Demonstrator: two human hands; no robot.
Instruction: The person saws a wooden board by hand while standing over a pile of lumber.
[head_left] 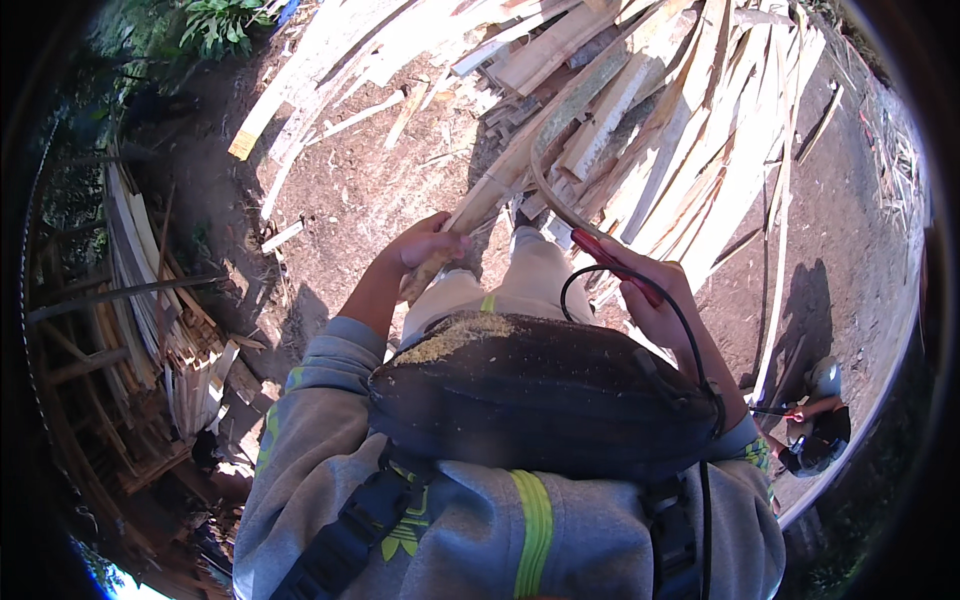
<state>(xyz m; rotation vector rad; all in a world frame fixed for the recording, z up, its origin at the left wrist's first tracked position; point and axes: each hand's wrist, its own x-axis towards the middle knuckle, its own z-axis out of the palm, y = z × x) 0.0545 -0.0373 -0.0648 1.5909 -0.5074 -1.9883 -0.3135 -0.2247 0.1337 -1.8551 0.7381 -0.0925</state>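
My left hand (425,243) is closed around the near end of a long wooden plank (490,190), which slants away up and to the right toward the wood pile. In my right hand (655,300) is the red handle of what looks like a bow saw (545,185). Its thin curved frame arcs forward over the planks. I cannot make out its blade clearly against the bright wood. A black cable (600,268) loops beside the right hand and runs back along the forearm.
A large pile of loose planks (690,150) spreads ahead and to the right. More boards (150,290) are stacked at the left. A dark waist bag (540,390) with sawdust on it sits before me. Another person (815,430) is at the lower right.
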